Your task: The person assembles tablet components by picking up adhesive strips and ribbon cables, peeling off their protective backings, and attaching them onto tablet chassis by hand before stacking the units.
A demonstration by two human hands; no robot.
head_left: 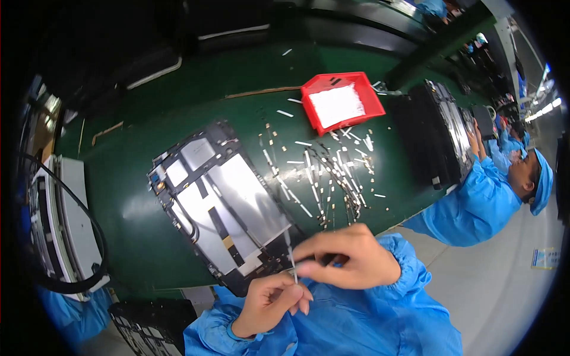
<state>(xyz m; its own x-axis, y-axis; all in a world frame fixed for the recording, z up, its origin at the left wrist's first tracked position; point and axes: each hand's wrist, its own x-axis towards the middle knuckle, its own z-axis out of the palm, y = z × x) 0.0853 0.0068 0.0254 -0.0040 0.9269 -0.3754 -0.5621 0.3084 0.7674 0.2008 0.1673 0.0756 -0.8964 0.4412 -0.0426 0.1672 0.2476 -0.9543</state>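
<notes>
A thin pale strip [291, 252] stands nearly upright between my hands, close to my body. My left hand [270, 304] pinches its lower end between thumb and fingers. Thumb and forefinger of my right hand [350, 258] close on the same strip just above, slightly blurred. Directly beyond my hands, an opened flat electronic device [237, 184] lies tilted on the green table. Silver panels, a black frame, dark ribbon cables and small circuit parts show in it. Its near right corner is partly hidden behind my hands.
Loose thin strips and small bits [332, 181] lie scattered right of the device. Beyond them sits a red bin [374, 107] with white pieces. Stacked panels [68, 219] and a black cable [89, 207] are at left. A co-worker [475, 196] in blue works by dark devices [436, 130] at right.
</notes>
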